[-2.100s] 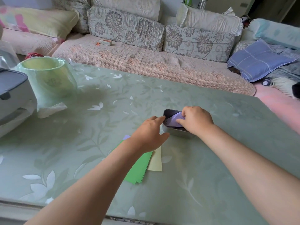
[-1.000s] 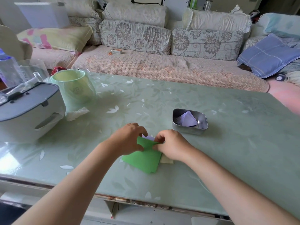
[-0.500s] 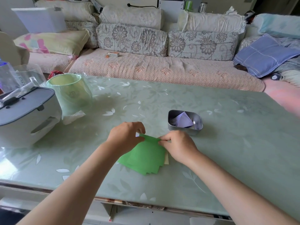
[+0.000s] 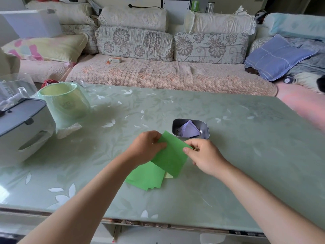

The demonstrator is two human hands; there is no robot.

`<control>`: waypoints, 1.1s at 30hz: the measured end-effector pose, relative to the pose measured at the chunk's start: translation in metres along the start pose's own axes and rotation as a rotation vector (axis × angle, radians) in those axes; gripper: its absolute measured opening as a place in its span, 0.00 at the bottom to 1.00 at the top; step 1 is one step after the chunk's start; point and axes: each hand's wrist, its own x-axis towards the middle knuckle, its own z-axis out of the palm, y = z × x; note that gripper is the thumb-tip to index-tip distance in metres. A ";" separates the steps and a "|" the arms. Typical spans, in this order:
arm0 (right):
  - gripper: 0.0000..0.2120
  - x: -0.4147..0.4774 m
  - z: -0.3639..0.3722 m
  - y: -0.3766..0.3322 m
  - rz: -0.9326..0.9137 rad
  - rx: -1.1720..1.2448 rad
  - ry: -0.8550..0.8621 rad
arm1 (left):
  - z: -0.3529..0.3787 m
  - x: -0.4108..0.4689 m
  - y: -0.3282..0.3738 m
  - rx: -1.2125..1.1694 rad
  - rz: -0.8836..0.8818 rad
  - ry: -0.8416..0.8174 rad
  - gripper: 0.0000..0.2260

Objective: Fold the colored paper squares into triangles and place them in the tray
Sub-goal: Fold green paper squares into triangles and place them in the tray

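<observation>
Both hands hold one green sheet (image 4: 171,156) just above the table (image 4: 246,155), the left hand (image 4: 146,147) pinching its left corner and the right hand (image 4: 204,155) pinching its right corner. Under it lies a stack of green paper (image 4: 145,176). Just beyond the hands, the metal tray (image 4: 204,128) holds a folded purple triangle (image 4: 189,130).

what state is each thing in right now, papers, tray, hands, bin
green pile, fanned, flat on the table
green sheet, unfolded, held over the pile
left hand, pinches the sheet's left corner
right hand, pinches the sheet's right corner
yellow paper, under the pile, only a corner showing
tray, upright, holds the purple paper
purple paper, folded to a triangle, inside the tray
bin, upright, open on top
</observation>
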 end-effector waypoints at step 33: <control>0.06 -0.012 -0.032 0.029 0.084 0.083 0.034 | 0.053 0.001 0.024 -0.143 0.082 -0.125 0.07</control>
